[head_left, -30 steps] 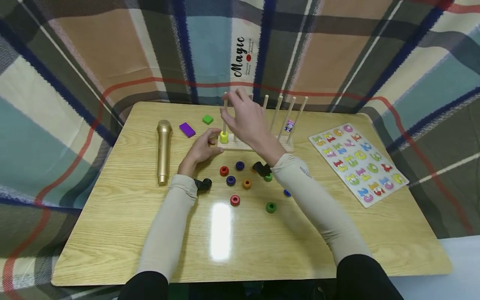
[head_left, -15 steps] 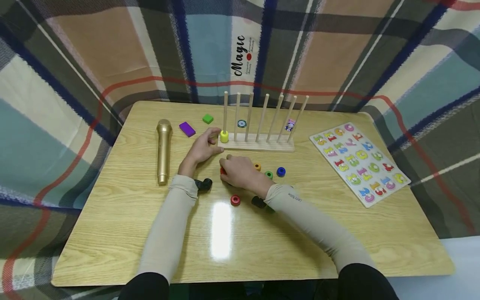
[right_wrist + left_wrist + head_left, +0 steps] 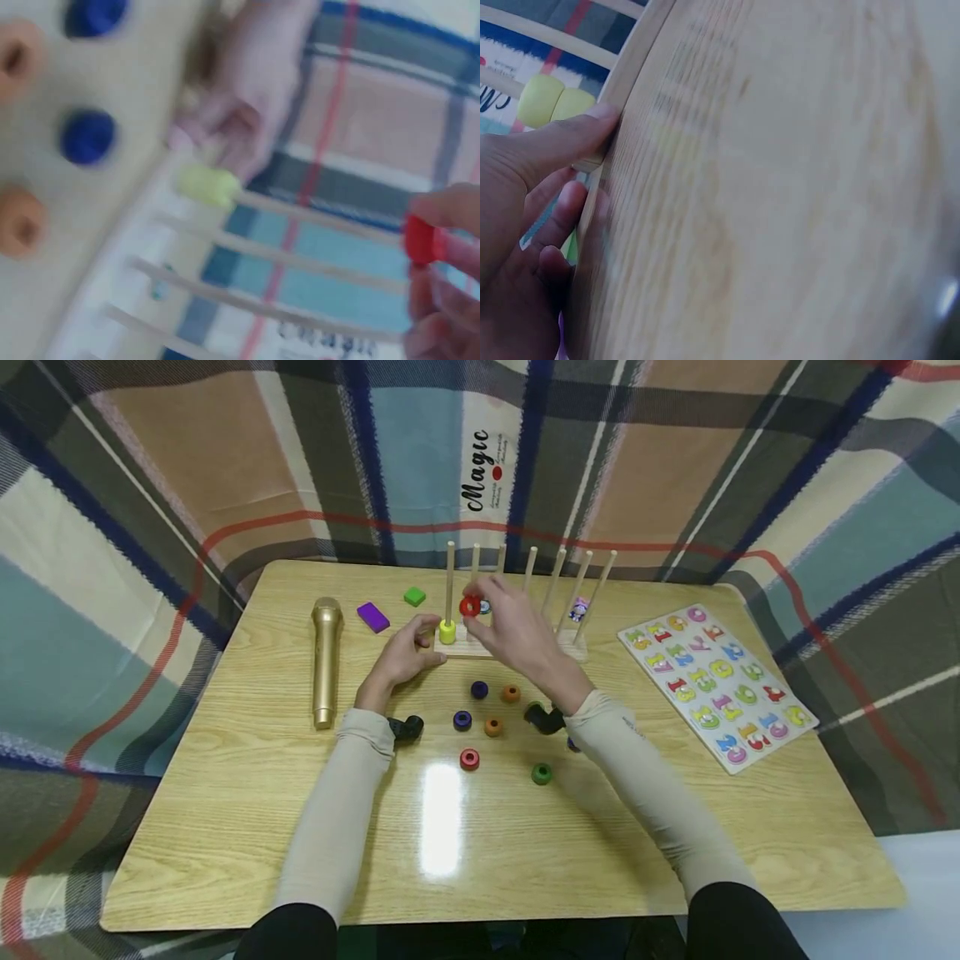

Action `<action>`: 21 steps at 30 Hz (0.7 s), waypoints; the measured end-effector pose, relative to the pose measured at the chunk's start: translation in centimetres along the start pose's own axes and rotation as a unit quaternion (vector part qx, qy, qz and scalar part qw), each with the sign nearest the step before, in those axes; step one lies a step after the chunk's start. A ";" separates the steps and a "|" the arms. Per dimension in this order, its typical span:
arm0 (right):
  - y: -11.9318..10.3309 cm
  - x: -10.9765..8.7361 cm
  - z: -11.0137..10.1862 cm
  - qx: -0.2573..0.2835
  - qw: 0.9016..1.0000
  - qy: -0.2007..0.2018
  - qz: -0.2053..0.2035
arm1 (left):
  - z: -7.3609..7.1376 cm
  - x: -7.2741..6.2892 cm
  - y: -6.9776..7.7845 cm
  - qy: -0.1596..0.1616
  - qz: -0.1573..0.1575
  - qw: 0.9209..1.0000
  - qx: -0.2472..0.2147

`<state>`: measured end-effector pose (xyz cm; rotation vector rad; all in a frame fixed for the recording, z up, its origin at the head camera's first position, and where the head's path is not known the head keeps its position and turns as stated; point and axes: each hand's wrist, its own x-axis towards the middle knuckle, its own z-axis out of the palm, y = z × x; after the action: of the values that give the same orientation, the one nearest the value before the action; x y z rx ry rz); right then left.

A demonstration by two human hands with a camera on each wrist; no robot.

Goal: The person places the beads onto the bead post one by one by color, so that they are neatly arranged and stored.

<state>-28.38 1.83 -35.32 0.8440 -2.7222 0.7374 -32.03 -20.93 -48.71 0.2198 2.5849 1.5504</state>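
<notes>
A red ring bead (image 3: pixel 469 606) is pinched between the thumb and fingers of my right hand (image 3: pixel 512 625), raised over the wooden peg stand (image 3: pixel 457 648). In the right wrist view the bead (image 3: pixel 422 238) is near the tips of the pegs. Two yellow beads (image 3: pixel 549 101) are stacked on the leftmost peg (image 3: pixel 450 578). My left hand (image 3: pixel 402 656) steadies the stand's left end, thumb at the front corner and fingers bent behind. The left wrist view shows that thumb (image 3: pixel 570 139) beside the yellow beads. My right hand hides part of the stand.
Loose blue (image 3: pixel 462 721), orange (image 3: pixel 492 727), red (image 3: pixel 469 760) and green beads (image 3: pixel 542 774) lie in front of the stand. A gold microphone (image 3: pixel 326 664), purple block (image 3: pixel 373 617) and green block (image 3: pixel 415 597) lie left. A number board (image 3: pixel 716 689) lies right.
My right hand went from the left peg down to the loose beads, took the red ring bead and lifted it back over the stand. My left hand stayed in place.
</notes>
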 end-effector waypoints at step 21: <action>0.6 5.0 -2.5 -0.006 0.996 0.067 0.055 | 0.1 0.0 -0.1 0.006 -0.003 1.000 0.009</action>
<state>-32.74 1.15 -31.80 0.6207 -2.6667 0.7692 -31.97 -20.90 -48.86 0.2056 2.6077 1.5330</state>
